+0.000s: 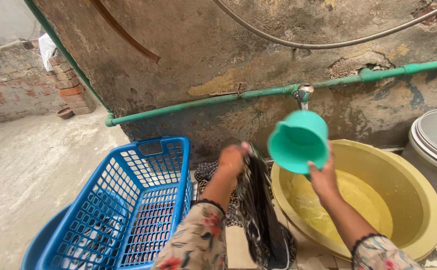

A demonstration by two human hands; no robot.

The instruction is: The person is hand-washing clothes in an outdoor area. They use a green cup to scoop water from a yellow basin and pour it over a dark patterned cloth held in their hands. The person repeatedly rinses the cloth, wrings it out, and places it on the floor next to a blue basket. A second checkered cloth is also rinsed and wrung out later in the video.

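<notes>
My left hand (232, 160) grips the top of a dark patterned wet cloth (258, 210) and holds it up so that it hangs down between the basket and the basin. My right hand (323, 177) holds a teal plastic mug (298, 141) by its handle, tipped with its mouth toward the cloth, just above the rim of a yellow basin (418, 200) that holds some water. Both forearms wear floral sleeves.
A blue plastic laundry basket (123, 200) stands at the left, partly on a blue tub. A green pipe with a metal tap (303, 94) runs along the stained wall. A grey tub (436, 145) sits at the right. More checked cloth (206, 172) lies behind my left arm.
</notes>
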